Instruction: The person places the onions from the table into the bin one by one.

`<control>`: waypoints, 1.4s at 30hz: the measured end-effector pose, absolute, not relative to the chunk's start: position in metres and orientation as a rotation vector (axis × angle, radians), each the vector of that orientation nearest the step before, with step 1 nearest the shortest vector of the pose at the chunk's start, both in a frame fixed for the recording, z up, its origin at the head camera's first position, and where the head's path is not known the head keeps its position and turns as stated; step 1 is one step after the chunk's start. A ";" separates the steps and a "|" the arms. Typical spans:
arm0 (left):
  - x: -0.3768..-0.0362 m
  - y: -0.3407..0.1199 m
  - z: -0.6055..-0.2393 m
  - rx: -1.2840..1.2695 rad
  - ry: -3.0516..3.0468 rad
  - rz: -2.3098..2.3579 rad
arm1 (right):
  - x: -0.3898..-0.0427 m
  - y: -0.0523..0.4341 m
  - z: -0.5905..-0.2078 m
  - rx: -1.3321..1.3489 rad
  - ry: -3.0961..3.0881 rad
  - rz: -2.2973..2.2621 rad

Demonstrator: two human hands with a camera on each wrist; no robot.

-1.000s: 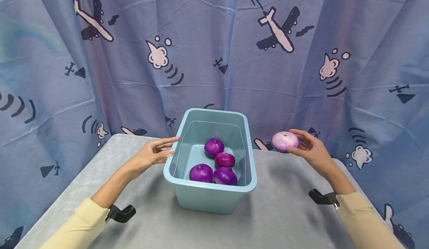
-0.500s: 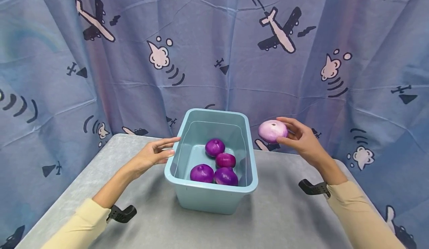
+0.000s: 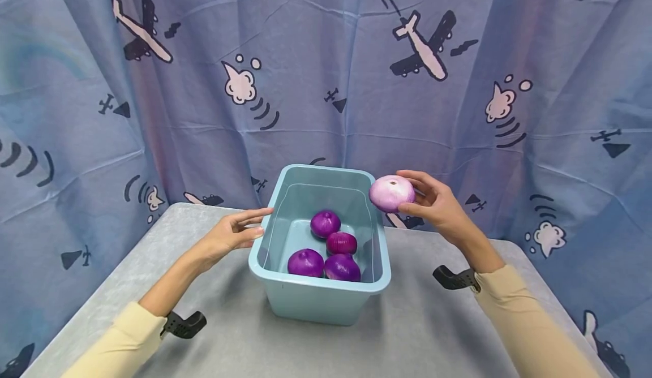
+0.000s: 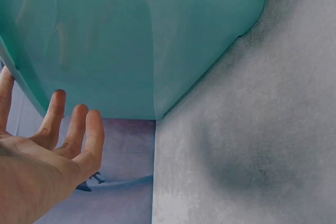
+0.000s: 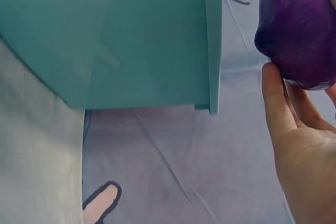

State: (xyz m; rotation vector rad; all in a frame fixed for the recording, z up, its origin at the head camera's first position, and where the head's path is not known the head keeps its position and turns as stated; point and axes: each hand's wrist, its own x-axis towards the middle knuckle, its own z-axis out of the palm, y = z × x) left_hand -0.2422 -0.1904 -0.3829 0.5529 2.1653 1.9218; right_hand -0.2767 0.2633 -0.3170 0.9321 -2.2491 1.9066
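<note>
A red onion, pale at its root end and deep purple below, is held up by my right hand over the right rim of a light blue plastic bin. In the right wrist view the thumb and fingers grip the purple onion beside the bin's wall. My left hand rests at the bin's left rim with fingers extended; the left wrist view has its fingertips right at the bin's edge. Inside the bin lie several red onions on the floor, towards the right and front.
The bin stands in the middle of a grey table, near its far edge. Behind and around hangs a blue-purple curtain printed with airplanes. Both wrists wear black straps below cream sleeves.
My right hand has carried the onion leftwards and slightly up, from well right of the bin to its right rim. The left hand, the bin and the onions inside stay put.
</note>
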 end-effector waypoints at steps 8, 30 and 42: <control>-0.242 -0.190 -0.382 0.535 2.175 1.915 | -0.277 0.244 -0.315 0.982 -2.250 1.919; -0.241 -0.187 -0.383 0.559 2.159 1.929 | -0.281 0.215 -0.314 1.131 -2.252 1.967; -0.240 -0.190 -0.384 0.565 2.160 1.938 | -0.274 0.236 -0.318 1.069 -2.315 1.910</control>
